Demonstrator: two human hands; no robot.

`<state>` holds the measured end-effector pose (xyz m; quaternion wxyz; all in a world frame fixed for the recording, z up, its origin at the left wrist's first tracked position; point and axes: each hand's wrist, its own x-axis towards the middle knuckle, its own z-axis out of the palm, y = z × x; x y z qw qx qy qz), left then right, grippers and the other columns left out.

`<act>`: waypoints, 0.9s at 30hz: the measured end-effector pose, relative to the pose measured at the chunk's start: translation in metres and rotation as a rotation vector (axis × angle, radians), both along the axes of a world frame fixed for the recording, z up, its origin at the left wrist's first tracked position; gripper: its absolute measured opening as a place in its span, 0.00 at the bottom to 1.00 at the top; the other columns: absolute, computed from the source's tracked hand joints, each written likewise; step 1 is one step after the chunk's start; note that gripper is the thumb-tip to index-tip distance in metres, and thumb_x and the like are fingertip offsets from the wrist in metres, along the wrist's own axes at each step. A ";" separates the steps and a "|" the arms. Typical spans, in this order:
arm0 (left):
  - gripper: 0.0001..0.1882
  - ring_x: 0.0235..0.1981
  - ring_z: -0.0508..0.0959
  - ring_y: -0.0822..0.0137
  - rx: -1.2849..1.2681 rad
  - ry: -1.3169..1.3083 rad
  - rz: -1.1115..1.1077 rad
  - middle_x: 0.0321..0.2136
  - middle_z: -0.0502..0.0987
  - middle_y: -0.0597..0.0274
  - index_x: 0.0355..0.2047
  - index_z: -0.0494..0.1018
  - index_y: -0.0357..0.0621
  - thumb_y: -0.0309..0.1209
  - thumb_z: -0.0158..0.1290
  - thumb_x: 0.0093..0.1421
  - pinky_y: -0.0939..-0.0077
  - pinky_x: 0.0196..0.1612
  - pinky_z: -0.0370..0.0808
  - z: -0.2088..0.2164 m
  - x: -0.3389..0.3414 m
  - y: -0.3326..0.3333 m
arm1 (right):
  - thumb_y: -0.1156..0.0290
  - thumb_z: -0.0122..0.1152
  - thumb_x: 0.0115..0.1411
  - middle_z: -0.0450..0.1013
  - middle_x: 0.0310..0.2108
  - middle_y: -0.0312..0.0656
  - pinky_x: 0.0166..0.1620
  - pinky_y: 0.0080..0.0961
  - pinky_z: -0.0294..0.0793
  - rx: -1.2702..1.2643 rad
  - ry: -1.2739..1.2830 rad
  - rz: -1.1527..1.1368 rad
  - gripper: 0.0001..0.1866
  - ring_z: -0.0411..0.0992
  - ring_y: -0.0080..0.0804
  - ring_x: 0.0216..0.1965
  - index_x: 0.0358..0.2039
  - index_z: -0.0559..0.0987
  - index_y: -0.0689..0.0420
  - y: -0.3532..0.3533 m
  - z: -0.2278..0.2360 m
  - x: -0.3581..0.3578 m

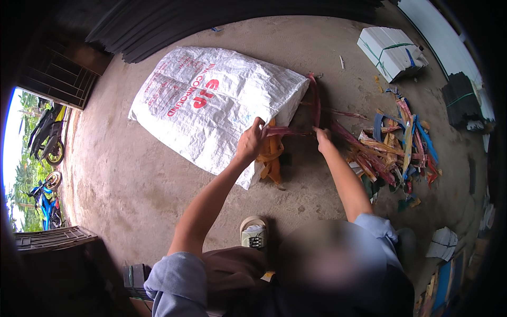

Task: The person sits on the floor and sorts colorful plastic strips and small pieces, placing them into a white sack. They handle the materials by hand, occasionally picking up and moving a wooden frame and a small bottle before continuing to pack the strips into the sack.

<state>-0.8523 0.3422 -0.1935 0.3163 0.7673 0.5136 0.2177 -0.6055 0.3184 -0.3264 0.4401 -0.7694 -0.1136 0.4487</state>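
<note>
A large white woven sack (185, 111) with red print lies on the concrete floor, its mouth toward the right. At the lower edge of that mouth, my left hand (251, 140) is closed on one end of a dark red strip (288, 131). My right hand (324, 139) pinches the same strip a short way to the right, where a length of it loops up past the sack's upper corner. Orange strips (271, 159) poke out of the sack mouth beneath my left hand. To the right of my right hand is a heap of torn coloured strips (393, 142).
Tied white stacked pieces (388, 50) sit at the far right, near a tied dark bundle (460, 100). Long dark sheets (227, 18) line the back. Motorbikes (48, 134) stand outside at the left. A smaller white bundle (442, 243) lies lower right.
</note>
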 end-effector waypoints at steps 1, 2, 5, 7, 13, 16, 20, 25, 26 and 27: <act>0.13 0.26 0.73 0.43 -0.014 -0.027 -0.012 0.19 0.72 0.46 0.38 0.61 0.47 0.42 0.43 0.61 0.56 0.28 0.67 0.003 0.005 0.000 | 0.65 0.57 0.52 0.59 0.54 0.58 0.56 0.38 0.57 0.010 0.063 0.028 0.31 0.57 0.49 0.57 0.52 0.61 0.70 -0.003 -0.010 0.016; 0.14 0.25 0.73 0.44 -0.035 -0.037 -0.009 0.19 0.72 0.47 0.38 0.61 0.47 0.43 0.43 0.61 0.56 0.28 0.66 0.001 0.003 -0.001 | 0.64 0.58 0.51 0.61 0.51 0.56 0.52 0.37 0.63 -0.001 0.156 0.115 0.31 0.63 0.45 0.52 0.51 0.62 0.68 -0.004 -0.012 0.015; 0.14 0.23 0.72 0.45 -0.008 -0.076 -0.003 0.17 0.71 0.48 0.38 0.62 0.47 0.43 0.43 0.61 0.57 0.26 0.66 -0.003 -0.001 0.002 | 0.69 0.56 0.54 0.65 0.46 0.54 0.43 0.34 0.70 0.010 0.162 0.058 0.27 0.69 0.40 0.44 0.52 0.62 0.64 -0.016 -0.006 0.014; 0.13 0.23 0.73 0.45 -0.020 -0.074 0.027 0.17 0.70 0.48 0.37 0.62 0.47 0.43 0.43 0.61 0.58 0.26 0.66 -0.006 -0.008 0.002 | 0.73 0.53 0.55 0.68 0.40 0.51 0.38 0.31 0.72 0.275 -0.011 -0.087 0.25 0.70 0.38 0.39 0.53 0.62 0.61 -0.025 0.018 -0.020; 0.13 0.23 0.73 0.45 0.023 -0.078 -0.002 0.17 0.71 0.49 0.37 0.62 0.47 0.43 0.42 0.62 0.58 0.25 0.66 -0.020 0.002 0.007 | 0.78 0.53 0.49 0.74 0.32 0.47 0.43 0.33 0.70 0.207 -0.572 0.316 0.22 0.72 0.43 0.38 0.47 0.72 0.56 -0.043 0.041 -0.085; 0.13 0.22 0.73 0.46 0.000 -0.065 -0.025 0.17 0.71 0.49 0.37 0.62 0.47 0.42 0.42 0.62 0.59 0.25 0.66 -0.011 0.004 0.006 | 0.77 0.54 0.46 0.70 0.35 0.48 0.46 0.36 0.66 0.286 -0.625 0.339 0.11 0.68 0.46 0.42 0.33 0.77 0.57 -0.039 0.038 -0.090; 0.14 0.22 0.73 0.47 0.010 -0.077 0.017 0.17 0.71 0.48 0.38 0.62 0.46 0.42 0.42 0.62 0.59 0.26 0.66 -0.005 -0.001 0.007 | 0.81 0.58 0.41 0.63 0.45 0.46 0.51 0.41 0.60 0.509 -1.100 0.462 0.26 0.60 0.48 0.48 0.45 0.69 0.54 -0.020 0.030 -0.018; 0.14 0.24 0.73 0.45 0.055 -0.065 0.042 0.19 0.72 0.47 0.39 0.62 0.45 0.42 0.42 0.62 0.59 0.27 0.67 -0.012 -0.015 0.009 | 0.74 0.57 0.48 0.67 0.43 0.39 0.53 0.52 0.56 0.068 -1.271 0.854 0.17 0.59 0.43 0.53 0.41 0.74 0.50 -0.040 0.021 0.010; 0.14 0.25 0.74 0.45 0.070 -0.075 0.031 0.20 0.72 0.47 0.39 0.62 0.45 0.42 0.42 0.62 0.58 0.27 0.67 -0.015 -0.014 0.009 | 0.73 0.57 0.49 0.68 0.41 0.38 0.53 0.52 0.56 0.011 -1.209 0.897 0.14 0.59 0.42 0.53 0.39 0.75 0.50 -0.042 0.019 0.014; 0.14 0.25 0.74 0.45 0.042 -0.030 0.037 0.20 0.72 0.47 0.39 0.62 0.45 0.42 0.42 0.62 0.58 0.27 0.67 -0.016 -0.019 0.008 | 0.72 0.54 0.52 0.71 0.36 0.35 0.49 0.47 0.59 0.115 -1.287 0.826 0.08 0.63 0.38 0.48 0.33 0.78 0.51 -0.044 0.026 -0.010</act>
